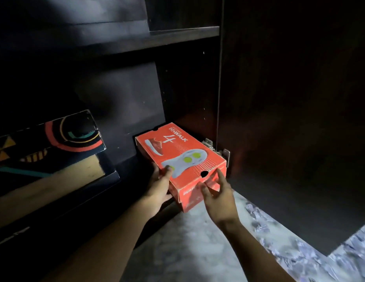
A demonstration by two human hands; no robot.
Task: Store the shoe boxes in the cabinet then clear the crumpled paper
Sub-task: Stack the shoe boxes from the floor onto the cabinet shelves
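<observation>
Dark cabinet (185,35), bottom shelf: an orange shoe box (183,157) sits halfway in at the right, the left hand (159,186) gripping its near-left corner, thumb on lid, the right hand (218,198) laying spread fingers on its near end, seemingly to push it home.

Bottom shelf (126,167) of the dark cabinet (187,88): orange shoe box (177,157) is set at the right end, its near end overhanging the front edge. Dark patterned box (55,143) is seen left, apparently on the same shelf. Pale mottled floor (187,241) is seen below.

matt cardboard shoe box (180,157), seemingly wooden cabinet (177,35)
</observation>
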